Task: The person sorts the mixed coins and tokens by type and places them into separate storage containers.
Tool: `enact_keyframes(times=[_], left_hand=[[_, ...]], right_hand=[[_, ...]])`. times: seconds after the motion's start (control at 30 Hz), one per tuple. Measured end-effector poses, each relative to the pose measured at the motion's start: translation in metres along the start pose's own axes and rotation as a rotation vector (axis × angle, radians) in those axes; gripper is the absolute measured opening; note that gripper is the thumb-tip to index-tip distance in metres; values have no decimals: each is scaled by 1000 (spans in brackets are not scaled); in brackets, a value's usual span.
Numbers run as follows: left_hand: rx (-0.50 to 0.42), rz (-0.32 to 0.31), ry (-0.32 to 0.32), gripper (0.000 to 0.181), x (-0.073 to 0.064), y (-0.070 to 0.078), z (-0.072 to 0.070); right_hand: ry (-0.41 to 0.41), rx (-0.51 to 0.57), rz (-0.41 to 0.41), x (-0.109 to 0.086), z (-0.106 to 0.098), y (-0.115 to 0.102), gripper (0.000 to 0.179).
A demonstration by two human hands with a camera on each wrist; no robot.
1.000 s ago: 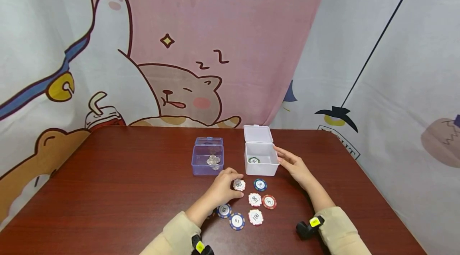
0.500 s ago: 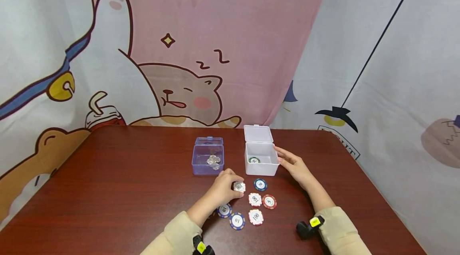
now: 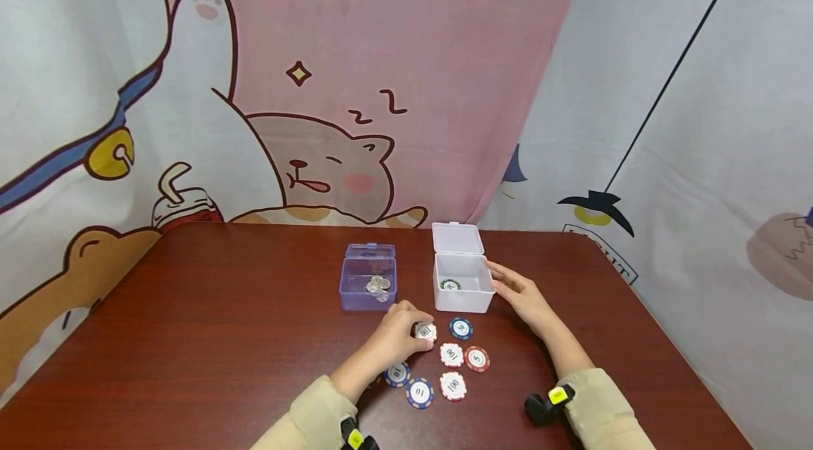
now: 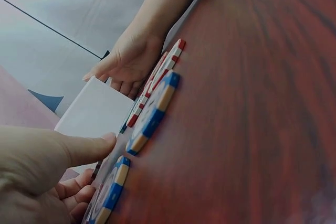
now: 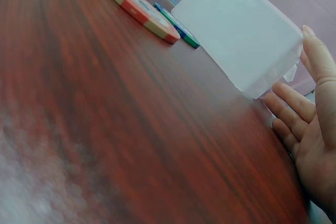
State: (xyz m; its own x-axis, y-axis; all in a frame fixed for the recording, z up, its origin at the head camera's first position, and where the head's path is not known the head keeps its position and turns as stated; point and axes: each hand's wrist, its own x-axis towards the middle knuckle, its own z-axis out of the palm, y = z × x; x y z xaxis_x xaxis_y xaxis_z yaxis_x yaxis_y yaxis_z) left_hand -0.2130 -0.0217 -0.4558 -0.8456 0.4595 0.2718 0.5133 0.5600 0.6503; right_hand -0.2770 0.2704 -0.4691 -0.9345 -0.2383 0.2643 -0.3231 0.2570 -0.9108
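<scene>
My left hand [image 3: 398, 332] pinches a white-faced poker chip [image 3: 426, 331] marked 100 between thumb and fingers, low over the table in front of the boxes. In the left wrist view its thumb [image 4: 89, 150] hides most of that chip. My right hand [image 3: 519, 297] rests with extended fingers against the right side of the white box [image 3: 464, 300], whose lid stands open. One green-edged chip [image 3: 450, 285] lies inside it. Beside my left hand on the table are a blue chip [image 3: 461, 328], a red chip [image 3: 477, 358] and two white chips with red edges [image 3: 452, 355].
Left of the white box stands a translucent blue box [image 3: 353, 300], lid up, with several silver coins [image 3: 378, 284] in it. Blue-and-tan chips marked 10 [image 3: 420, 393] lie near my left wrist, some partly hidden by it. A printed cloth [image 3: 444, 83] hangs behind the table.
My left hand and the pinched chip have shifted very slightly towards me, and the chip's dark edge shows more. The right hand keeps its place at the white box.
</scene>
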Motion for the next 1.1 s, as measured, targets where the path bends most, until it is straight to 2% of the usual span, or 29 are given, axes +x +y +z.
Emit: enact_keyframes(times=[0.37,0.4,1.1], left_hand=[[-102,24,35,35,2,5,-2],[-107,28,39,35,3,6,-3],[-132,39,73,36,17,29,-18]], right_hand=[[-11,17,0,-1,1,-5,45],[-7,17,-3,-1,0,0,45],[-9,56,1,0,1,-2,45]])
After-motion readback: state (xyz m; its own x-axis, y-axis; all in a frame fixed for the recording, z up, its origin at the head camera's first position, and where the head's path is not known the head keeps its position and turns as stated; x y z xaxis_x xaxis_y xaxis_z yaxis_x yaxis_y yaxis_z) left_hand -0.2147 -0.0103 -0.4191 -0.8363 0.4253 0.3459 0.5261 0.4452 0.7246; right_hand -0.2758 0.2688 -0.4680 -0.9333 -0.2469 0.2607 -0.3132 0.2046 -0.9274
